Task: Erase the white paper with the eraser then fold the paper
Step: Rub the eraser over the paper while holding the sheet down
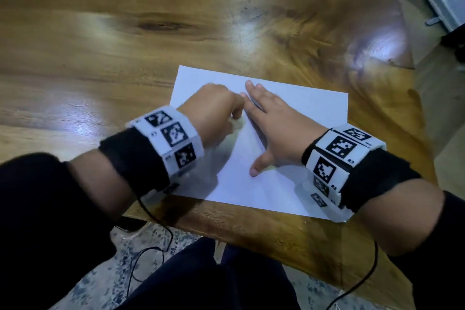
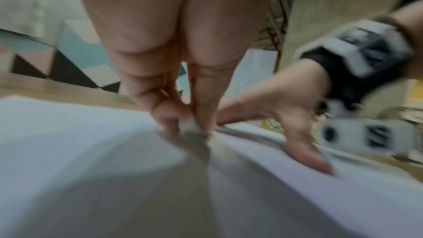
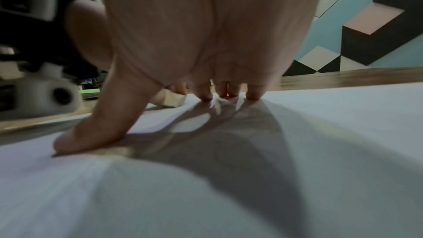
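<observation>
A white paper (image 1: 297,118) lies flat on the wooden table (image 1: 125,45) near its front edge. My left hand (image 1: 214,108) pinches a small cream eraser (image 3: 174,99) and holds its tip down on the paper (image 2: 57,133), left of centre. In the left wrist view the eraser (image 2: 191,127) shows blurred between the fingertips. My right hand (image 1: 271,121) lies flat on the sheet (image 3: 343,115) just right of the eraser, fingers spread and straight, thumb (image 3: 98,120) pressing down apart from the rest.
The table's corner and right edge (image 1: 417,118) are close to the paper. A grey metal object (image 1: 445,7) stands on the floor at the far right. Cables (image 1: 151,246) hang from both wrist cameras over my dark-clothed legs.
</observation>
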`<state>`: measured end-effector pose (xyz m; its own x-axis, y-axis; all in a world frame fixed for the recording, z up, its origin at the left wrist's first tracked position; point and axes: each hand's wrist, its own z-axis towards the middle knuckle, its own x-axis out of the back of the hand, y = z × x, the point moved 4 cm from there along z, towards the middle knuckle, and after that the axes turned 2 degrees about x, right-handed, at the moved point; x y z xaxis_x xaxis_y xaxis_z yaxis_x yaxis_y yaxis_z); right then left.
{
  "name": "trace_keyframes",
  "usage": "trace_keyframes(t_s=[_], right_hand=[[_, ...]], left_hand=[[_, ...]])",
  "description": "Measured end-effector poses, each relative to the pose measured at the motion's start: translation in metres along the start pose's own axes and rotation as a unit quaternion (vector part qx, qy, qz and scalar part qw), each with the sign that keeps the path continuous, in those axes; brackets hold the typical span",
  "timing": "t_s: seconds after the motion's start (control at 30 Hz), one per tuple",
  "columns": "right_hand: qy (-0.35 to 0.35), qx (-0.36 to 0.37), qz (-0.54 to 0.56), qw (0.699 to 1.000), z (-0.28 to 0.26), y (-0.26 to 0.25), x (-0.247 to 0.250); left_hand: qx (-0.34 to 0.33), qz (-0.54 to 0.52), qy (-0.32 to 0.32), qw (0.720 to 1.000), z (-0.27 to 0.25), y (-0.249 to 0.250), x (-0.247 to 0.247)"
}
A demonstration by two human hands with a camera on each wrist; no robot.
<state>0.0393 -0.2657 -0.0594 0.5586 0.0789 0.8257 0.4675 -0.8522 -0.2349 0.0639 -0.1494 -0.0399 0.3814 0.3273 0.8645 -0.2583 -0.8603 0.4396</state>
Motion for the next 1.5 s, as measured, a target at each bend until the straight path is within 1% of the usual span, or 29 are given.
trace_keyframes(t_s=[0.07,0.13,0.17,0.2,0.23,0.33,0.37,0.4,0.43,0.53,0.57,0.6,0.67,0.7,0.73,0.77,0.87,0.9,0.93,1.03,1.1,1.13,1.2,1.27,1.3,1.33,1.43,1.47,1.5], right_hand=[[-0.002,0.001,-0.002,1.000,0.000,0.001,0.000],[-0.004,0.002,-0.003,1.000,0.000,0.001,0.000],[-0.006,0.004,-0.003,1.000,0.000,0.001,0.000],[-0.005,0.005,-0.002,1.000,0.000,0.001,0.000],[-0.004,0.006,-0.001,1.000,0.000,0.001,-0.001],[-0.004,0.006,-0.001,1.000,0.000,0.001,-0.002],[-0.004,0.007,-0.001,1.000,0.001,0.002,-0.002],[-0.005,0.008,-0.001,1.000,0.001,0.002,-0.002],[-0.006,0.009,0.000,1.000,0.001,0.002,-0.002],[-0.005,0.008,0.005,1.000,0.001,0.003,-0.002],[-0.005,0.008,0.006,1.000,0.001,0.003,-0.002],[-0.003,0.009,0.006,1.000,0.001,0.003,-0.002],[0.000,0.008,0.006,1.000,0.000,0.002,-0.002],[0.001,0.008,0.006,1.000,0.000,0.002,-0.002],[0.001,0.008,0.004,1.000,0.000,0.002,-0.002],[0.000,0.009,0.002,1.000,0.000,0.002,-0.002],[-0.001,0.008,-0.001,1.000,0.001,0.002,-0.003],[-0.003,0.008,0.000,1.000,0.001,0.002,-0.003],[-0.003,0.008,0.001,1.000,0.001,0.002,-0.003],[-0.001,0.009,0.001,1.000,0.001,0.002,-0.003],[-0.003,0.010,0.000,1.000,0.001,0.002,-0.002],[-0.005,0.009,0.001,1.000,0.001,0.002,-0.002],[-0.005,0.008,0.004,1.000,0.001,0.002,-0.002],[-0.005,0.008,0.004,1.000,0.001,0.002,-0.003],[-0.005,0.008,0.005,1.000,0.001,0.002,-0.003],[-0.005,0.008,0.005,1.000,0.001,0.002,-0.003],[-0.006,0.008,0.004,1.000,0.000,0.001,-0.003],[-0.006,0.008,0.004,1.000,0.000,0.001,-0.003],[-0.004,0.008,0.005,1.000,0.000,0.001,-0.002]], left_hand=[[-0.061,-0.016,-0.012,0.998,-0.022,0.001,-0.013],[-0.102,-0.031,-0.110,0.988,-0.048,0.002,-0.024],[-0.103,-0.034,-0.159,0.981,-0.053,-0.001,-0.027],[-0.100,-0.025,-0.184,0.977,-0.051,-0.003,-0.027],[-0.089,-0.015,-0.171,0.981,-0.042,-0.005,-0.024],[-0.031,0.004,-0.020,0.999,-0.011,-0.009,-0.006],[-0.031,-0.001,0.011,0.999,-0.008,-0.010,-0.005],[-0.043,-0.008,0.010,0.999,-0.013,-0.009,-0.008],[-0.064,-0.020,-0.023,0.998,-0.023,-0.005,-0.013],[-0.092,-0.040,-0.174,0.980,-0.049,0.004,-0.031],[-0.089,-0.037,-0.173,0.980,-0.045,0.004,-0.030],[-0.078,-0.031,-0.141,0.986,-0.035,0.003,-0.025],[-0.057,-0.012,-0.040,0.997,-0.014,0.000,-0.015],[-0.049,-0.008,-0.005,0.999,-0.010,0.000,-0.013],[-0.055,-0.010,0.008,0.998,-0.012,0.001,-0.014],[-0.071,-0.022,-0.004,0.997,-0.020,0.003,-0.018],[-0.113,-0.048,-0.127,0.984,-0.050,0.011,-0.033],[-0.115,-0.047,-0.142,0.982,-0.050,0.010,-0.034],[-0.112,-0.043,-0.128,0.985,-0.043,0.009,-0.029],[-0.075,-0.012,-0.017,0.997,-0.012,-0.002,-0.014],[-0.078,-0.008,-0.001,0.997,-0.013,-0.005,-0.016],[-0.100,-0.018,-0.020,0.995,-0.022,-0.002,-0.021],[-0.142,-0.040,-0.097,0.984,-0.047,0.006,-0.033],[-0.139,-0.038,-0.158,0.977,-0.056,0.007,-0.038],[-0.127,-0.035,-0.156,0.979,-0.051,0.006,-0.033],[-0.112,-0.026,-0.130,0.985,-0.041,0.004,-0.028],[-0.055,0.002,0.002,0.998,-0.014,-0.011,-0.007],[-0.044,0.005,0.009,0.999,-0.015,-0.014,-0.005],[-0.050,0.003,-0.007,0.999,-0.022,-0.014,-0.007]])
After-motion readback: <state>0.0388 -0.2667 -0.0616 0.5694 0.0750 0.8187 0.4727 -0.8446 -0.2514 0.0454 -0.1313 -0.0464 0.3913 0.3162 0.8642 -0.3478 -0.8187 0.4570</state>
